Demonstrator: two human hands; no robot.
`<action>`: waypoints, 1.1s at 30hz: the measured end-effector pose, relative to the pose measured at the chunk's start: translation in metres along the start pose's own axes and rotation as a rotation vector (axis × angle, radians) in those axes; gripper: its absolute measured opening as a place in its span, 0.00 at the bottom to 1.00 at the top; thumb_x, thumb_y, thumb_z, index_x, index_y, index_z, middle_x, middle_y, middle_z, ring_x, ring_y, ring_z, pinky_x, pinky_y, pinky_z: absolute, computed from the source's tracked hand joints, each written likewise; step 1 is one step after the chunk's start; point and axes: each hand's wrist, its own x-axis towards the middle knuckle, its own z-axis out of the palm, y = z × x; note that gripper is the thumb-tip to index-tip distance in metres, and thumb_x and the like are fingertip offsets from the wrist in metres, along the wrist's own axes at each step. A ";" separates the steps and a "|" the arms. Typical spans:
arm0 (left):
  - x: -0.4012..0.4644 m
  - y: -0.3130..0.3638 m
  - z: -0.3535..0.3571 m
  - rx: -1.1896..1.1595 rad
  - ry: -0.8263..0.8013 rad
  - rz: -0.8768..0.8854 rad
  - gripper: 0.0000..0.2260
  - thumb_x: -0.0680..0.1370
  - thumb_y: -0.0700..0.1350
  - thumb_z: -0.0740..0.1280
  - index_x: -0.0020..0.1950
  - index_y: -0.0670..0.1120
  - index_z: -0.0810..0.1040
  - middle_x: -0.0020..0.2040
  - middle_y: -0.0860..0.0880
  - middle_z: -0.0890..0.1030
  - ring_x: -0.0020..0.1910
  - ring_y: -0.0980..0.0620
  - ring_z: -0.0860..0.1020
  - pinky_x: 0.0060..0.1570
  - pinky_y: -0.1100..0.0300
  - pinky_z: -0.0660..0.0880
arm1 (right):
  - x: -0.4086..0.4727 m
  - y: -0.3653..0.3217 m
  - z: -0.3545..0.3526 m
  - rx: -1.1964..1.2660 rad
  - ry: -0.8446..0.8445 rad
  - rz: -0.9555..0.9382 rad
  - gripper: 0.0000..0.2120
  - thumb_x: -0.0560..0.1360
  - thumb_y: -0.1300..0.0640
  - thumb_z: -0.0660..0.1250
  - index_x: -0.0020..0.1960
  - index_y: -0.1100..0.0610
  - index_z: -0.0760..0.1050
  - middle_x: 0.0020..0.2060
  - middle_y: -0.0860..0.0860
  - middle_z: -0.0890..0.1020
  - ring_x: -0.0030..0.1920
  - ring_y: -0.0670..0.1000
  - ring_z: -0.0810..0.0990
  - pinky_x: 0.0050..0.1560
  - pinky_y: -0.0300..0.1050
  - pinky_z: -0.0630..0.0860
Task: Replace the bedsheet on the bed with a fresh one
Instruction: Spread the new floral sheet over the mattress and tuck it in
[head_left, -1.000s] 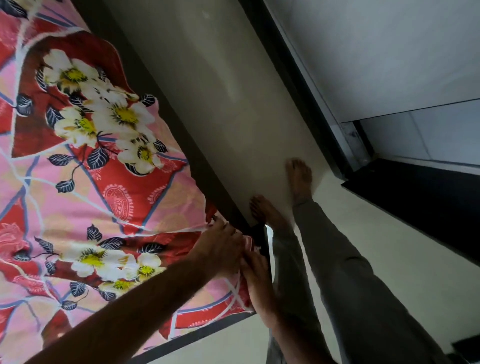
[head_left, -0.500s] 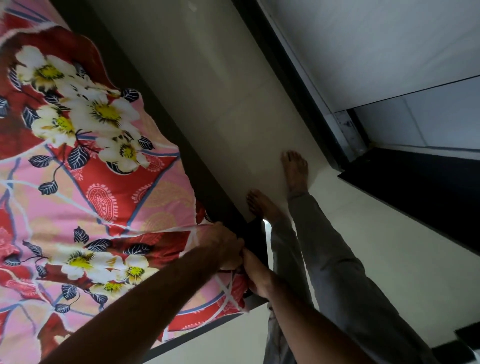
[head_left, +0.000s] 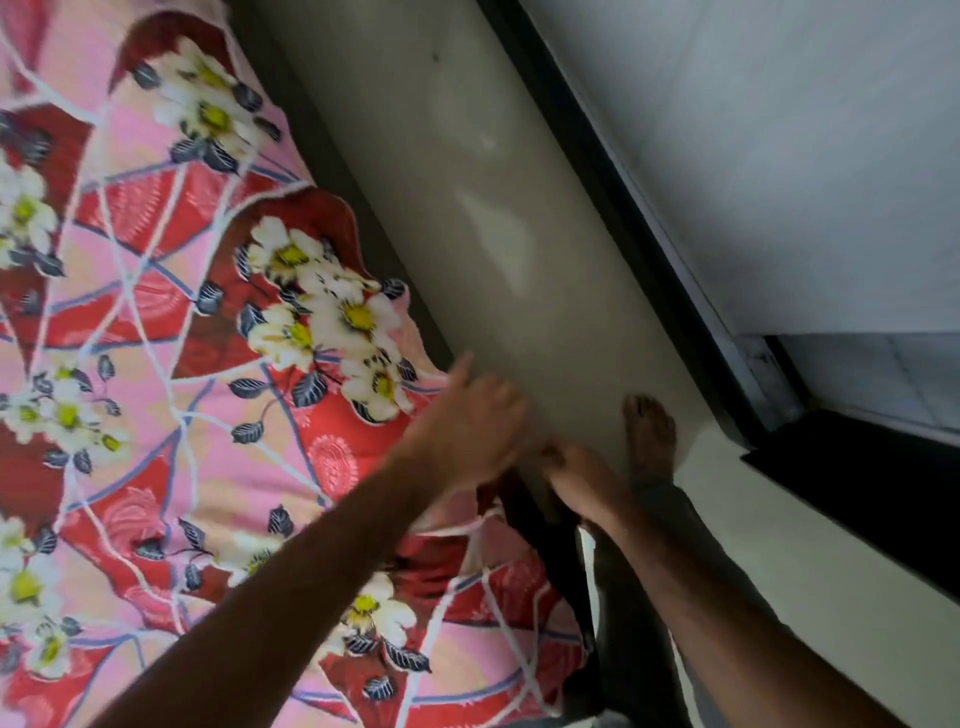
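Bedsheet (head_left: 156, 364) left of floor (head_left: 493, 208)

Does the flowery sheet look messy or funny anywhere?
Yes, a bit. Along the bed's edge by the floor, the flowered bedsheet runs wavy and rumpled instead of straight. The left hand lies on that edge and the right hand reaches down beside it. No tears or stains show.

Beige floor (head_left: 467, 208) — dark skirting (head_left: 623, 208).

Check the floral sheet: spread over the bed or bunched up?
Spread. The floral sheet lies flat across the bed top, pattern readable, with its edge running along the bed's side. The left hand rests on that edge.
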 end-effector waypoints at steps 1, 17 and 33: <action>-0.003 -0.028 -0.012 0.099 0.035 -0.089 0.16 0.79 0.57 0.62 0.59 0.48 0.78 0.58 0.45 0.79 0.61 0.42 0.76 0.69 0.34 0.64 | 0.003 -0.027 -0.005 0.121 -0.001 0.020 0.12 0.81 0.53 0.62 0.61 0.55 0.76 0.54 0.51 0.81 0.54 0.51 0.78 0.56 0.44 0.73; -0.033 -0.167 -0.010 -0.068 0.222 -0.899 0.24 0.81 0.60 0.58 0.77 0.55 0.68 0.83 0.45 0.52 0.81 0.35 0.44 0.73 0.25 0.46 | 0.158 -0.262 0.007 0.379 -0.102 -0.327 0.09 0.73 0.59 0.75 0.40 0.57 0.75 0.33 0.45 0.82 0.35 0.45 0.81 0.39 0.42 0.77; -0.015 -0.209 -0.050 -0.031 -0.082 -0.144 0.20 0.78 0.51 0.65 0.69 0.48 0.76 0.69 0.44 0.77 0.73 0.42 0.72 0.76 0.35 0.56 | 0.086 -0.234 0.005 0.374 0.323 -0.190 0.14 0.79 0.54 0.64 0.64 0.47 0.71 0.61 0.50 0.75 0.57 0.47 0.77 0.54 0.50 0.78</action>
